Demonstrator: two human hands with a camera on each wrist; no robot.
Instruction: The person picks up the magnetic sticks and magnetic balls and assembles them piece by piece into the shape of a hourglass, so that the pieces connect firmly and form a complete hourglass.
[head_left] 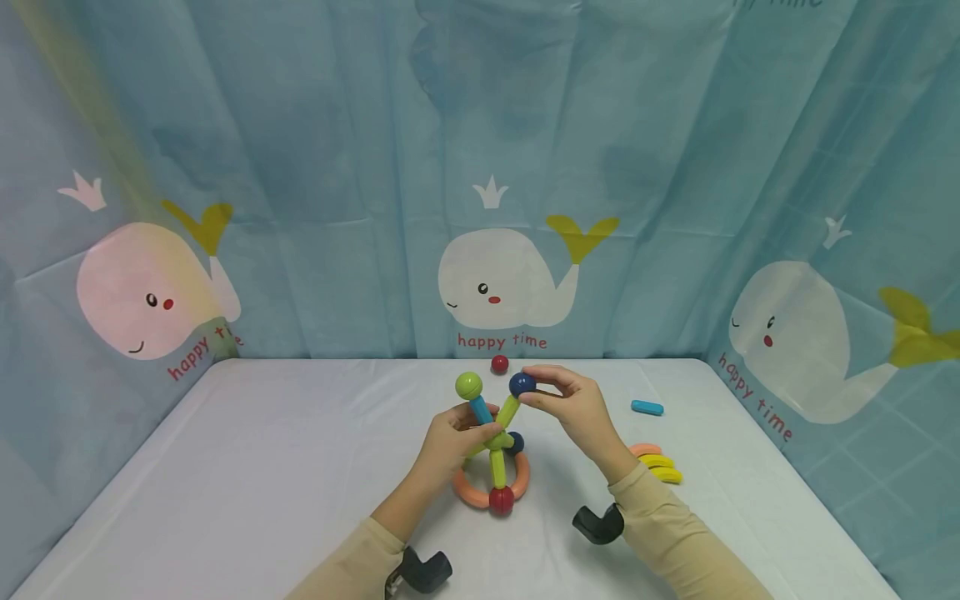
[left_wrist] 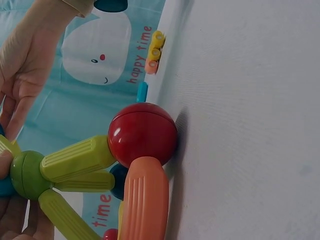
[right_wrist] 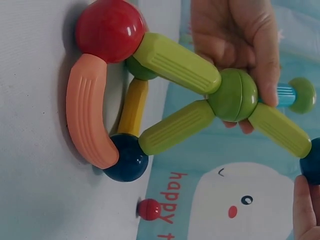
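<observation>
From the green plastic ball [right_wrist: 231, 96] the left hand [head_left: 454, 443] grips, a straight lime plastic rod [head_left: 507, 412] slants up-right to the blue plastic ball [head_left: 522, 384] the right hand [head_left: 576, 410] pinches.

From here I read "happy time" [head_left: 502, 342] in red on the blue curtain [head_left: 337, 125], just below the middle whale [head_left: 495, 260] and again to its left and right.

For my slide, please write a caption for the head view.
Left fingers grip the ball-and-stick toy; right fingers pinch its upper blue ball.
</observation>
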